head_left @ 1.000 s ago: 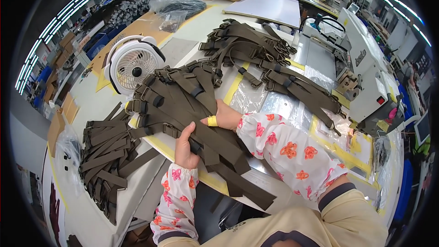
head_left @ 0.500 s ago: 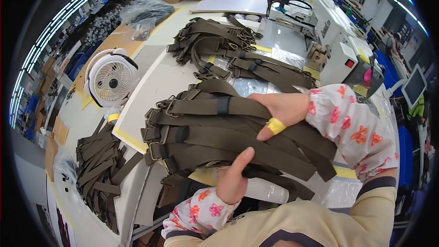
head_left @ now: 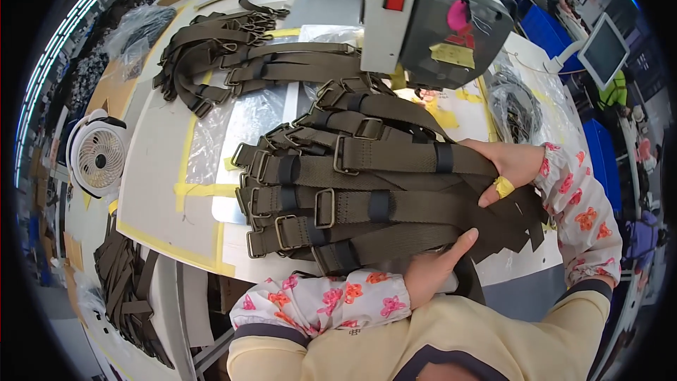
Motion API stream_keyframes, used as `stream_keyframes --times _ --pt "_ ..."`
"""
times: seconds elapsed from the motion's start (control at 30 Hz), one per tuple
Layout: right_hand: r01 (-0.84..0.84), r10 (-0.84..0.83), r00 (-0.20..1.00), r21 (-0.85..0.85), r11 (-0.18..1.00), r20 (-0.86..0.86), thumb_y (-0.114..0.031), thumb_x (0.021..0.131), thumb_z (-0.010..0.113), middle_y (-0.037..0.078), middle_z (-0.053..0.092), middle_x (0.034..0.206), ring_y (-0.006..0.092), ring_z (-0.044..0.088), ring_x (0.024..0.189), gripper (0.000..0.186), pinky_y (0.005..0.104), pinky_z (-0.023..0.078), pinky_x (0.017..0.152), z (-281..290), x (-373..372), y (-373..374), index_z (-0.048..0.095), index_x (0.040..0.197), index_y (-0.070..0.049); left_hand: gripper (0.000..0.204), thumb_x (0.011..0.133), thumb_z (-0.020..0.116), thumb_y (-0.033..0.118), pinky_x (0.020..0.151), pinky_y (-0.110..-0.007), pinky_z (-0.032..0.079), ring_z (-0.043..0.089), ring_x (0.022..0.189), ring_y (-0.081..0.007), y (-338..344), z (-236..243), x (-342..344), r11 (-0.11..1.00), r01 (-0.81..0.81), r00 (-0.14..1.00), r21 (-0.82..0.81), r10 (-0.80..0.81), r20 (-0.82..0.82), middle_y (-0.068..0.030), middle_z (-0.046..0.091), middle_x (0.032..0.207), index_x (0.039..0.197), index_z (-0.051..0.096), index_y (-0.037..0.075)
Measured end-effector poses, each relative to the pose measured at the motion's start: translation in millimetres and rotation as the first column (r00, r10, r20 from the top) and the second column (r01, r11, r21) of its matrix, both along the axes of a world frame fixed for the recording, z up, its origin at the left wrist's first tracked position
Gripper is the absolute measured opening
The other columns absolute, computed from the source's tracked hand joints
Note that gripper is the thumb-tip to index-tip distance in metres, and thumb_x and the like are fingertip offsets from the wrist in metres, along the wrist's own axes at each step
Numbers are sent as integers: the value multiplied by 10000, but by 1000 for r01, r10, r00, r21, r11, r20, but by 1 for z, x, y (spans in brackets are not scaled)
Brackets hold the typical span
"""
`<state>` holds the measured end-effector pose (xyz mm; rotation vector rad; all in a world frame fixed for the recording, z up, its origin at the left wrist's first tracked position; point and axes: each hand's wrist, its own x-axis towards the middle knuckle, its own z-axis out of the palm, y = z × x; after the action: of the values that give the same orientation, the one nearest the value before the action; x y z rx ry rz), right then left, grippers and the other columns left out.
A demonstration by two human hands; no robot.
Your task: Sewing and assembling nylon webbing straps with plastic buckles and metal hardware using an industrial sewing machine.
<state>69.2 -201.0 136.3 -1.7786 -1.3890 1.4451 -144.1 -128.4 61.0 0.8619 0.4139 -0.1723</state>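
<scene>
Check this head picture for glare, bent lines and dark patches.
Head view: glare streaks the clear, crinkled plastic sheeting left of the held olive-brown webbing straps with metal buckles; white ceiling tube lights bow along the upper-left rim in this view; the head view's corners go black.

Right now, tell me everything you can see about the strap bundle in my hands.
The strap bundle is a fanned layer of dark brown straps resembling woven webbing. Brassy rectangular buckles line the left ends, with dark bands wrapped around straps beside them; flat strap ends overlap at right. Your right hand grips its far side and your left hand its near side, thumbs on top. It's over the worktable; whether touching is unclear.
</scene>
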Motion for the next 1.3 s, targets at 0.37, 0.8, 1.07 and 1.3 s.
stream_keyframes --times 0.37,0.8,1.07,1.3 --pt "-97 -45 814 212 972 579 -66 638 738 254 326 1331 412 354 1210 897 367 319 999 -19 40 -67 235 1381 -46 623 830 498 596 871 -256 380 502 970 -130 -54 -35 68 882 437 883 -180 -458 -100 -14 563 1056 1102 566 40" --pt "-292 -74 550 274 916 832 -649 752 510 248 249 1415 418 227 1314 899 554 132 1050 -62 -36 -70 318 1350 -6 347 860 536 262 678 -312 467 595 715 -179 -83 -71 40 995 5 958 95 -32 286 -70 620 787 1063 525 -20" --pt "-296 -173 178 220 930 969 -193 707 639 236 236 1423 416 228 1314 797 545 145 1055 -82 -67 -86 242 1371 0 239 784 541 116 648 -386 471 593 723 -332 3 -49 -51 848 -82 807 523 -252 535 -163 597 808 997 553 9" --pt "-117 -250 122 264 957 960 -29 722 551 227 257 1416 390 260 1304 709 472 180 1067 -93 -109 -101 261 1369 -1 114 718 590 112 536 -315 466 580 740 -216 37 -77 -73 212 -782 559 586 -176 810 -66 588 799 781 571 20"
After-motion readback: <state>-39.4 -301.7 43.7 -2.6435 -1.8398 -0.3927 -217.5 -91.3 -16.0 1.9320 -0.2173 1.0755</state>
